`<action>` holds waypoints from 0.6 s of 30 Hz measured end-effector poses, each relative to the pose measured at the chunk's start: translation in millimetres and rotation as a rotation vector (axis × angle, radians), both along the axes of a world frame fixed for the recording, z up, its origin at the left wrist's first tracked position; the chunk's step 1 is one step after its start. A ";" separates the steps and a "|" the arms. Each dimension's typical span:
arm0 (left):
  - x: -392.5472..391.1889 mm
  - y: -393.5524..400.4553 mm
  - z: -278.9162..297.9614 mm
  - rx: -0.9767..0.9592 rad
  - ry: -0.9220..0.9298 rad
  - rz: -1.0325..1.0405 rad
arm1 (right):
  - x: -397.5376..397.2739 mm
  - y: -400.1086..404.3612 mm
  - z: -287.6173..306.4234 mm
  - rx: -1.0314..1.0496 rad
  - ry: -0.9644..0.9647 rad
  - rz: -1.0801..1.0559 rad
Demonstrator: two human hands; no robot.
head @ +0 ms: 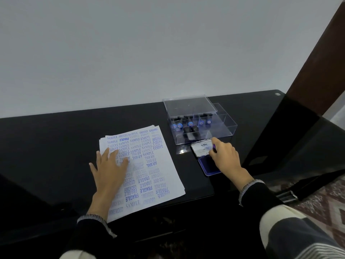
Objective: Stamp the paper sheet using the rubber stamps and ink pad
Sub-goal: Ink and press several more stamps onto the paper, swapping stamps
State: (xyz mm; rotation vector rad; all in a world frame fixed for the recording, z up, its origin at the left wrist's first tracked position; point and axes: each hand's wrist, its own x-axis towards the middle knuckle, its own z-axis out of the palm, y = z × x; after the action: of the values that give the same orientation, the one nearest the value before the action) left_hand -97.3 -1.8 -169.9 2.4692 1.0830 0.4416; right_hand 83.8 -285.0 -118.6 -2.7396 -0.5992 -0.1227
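Note:
A stack of white paper sheets (pixel 149 165), covered with blue stamped words, lies on the black table (pixel 56 146). My left hand (pixel 110 171) rests flat on its left side with fingers spread. To the right sits the ink pad (pixel 208 166), open, its blue pad showing and its labelled lid (pixel 200 148) tilted up behind. My right hand (pixel 225 157) grips the lid's right edge, thumb on top and fingers curled in front. Several rubber stamps (pixel 188 126) with black handles and blue ends lie in a clear plastic box (pixel 220 126) behind the ink pad.
The clear box's lid (pixel 188 105) stands open at the back. A pale wall rises just behind the table. A dark glossy panel (pixel 298 137) and a brown post stand to the right, over a patterned floor (pixel 321 199).

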 end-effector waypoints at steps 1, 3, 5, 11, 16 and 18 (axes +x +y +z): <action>0.2 -0.2 -1.4 0.006 0.007 0.001 | -1.7 0.4 -0.8 -0.019 -0.025 -0.002; 0.2 -1.4 -2.7 0.010 0.019 0.002 | -1.8 -1.5 -3.7 0.005 -0.037 -0.001; 0.5 -2.4 -2.9 0.009 0.025 0.001 | 0.8 -4.4 -5.6 0.078 -0.001 0.000; 0.3 -3.1 -3.0 0.017 0.050 -0.001 | 5.4 -1.4 -1.0 0.058 0.035 0.006; 1.3 -3.9 -2.7 0.028 0.061 -0.006 | 1.5 -4.5 -5.5 0.077 -0.009 -0.001; 1.2 -4.1 -2.5 0.038 0.065 -0.007 | 2.1 -7.5 -5.6 0.134 0.012 0.009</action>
State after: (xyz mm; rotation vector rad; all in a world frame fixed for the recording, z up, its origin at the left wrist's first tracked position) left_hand -96.1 -5.9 -172.4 2.5352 1.1011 0.3857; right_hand 85.9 -292.5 -124.2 -2.6058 -0.5783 -0.1390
